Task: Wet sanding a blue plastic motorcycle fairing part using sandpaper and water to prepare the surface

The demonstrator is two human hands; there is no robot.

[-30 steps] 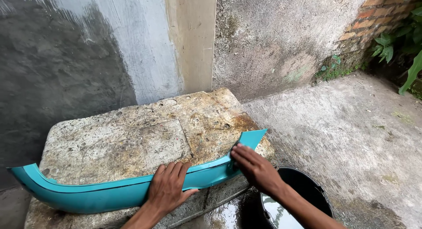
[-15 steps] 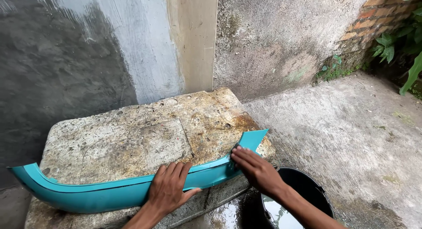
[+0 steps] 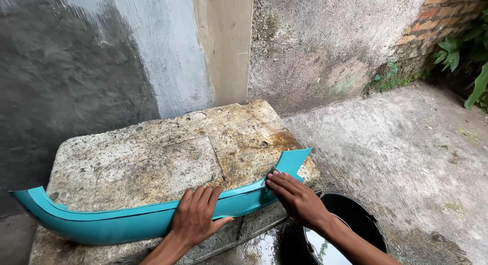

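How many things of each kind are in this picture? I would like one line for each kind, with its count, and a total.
Hands: 2, the left hand flat on the panel, the right hand pressing a small pad near its end
Teal curved panel: 1
Stone slab: 1
Black bucket: 1
Total: 5

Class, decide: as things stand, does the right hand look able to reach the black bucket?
Probably yes. The right hand rests on the teal panel, and the bucket stands just below its forearm with nothing between them.
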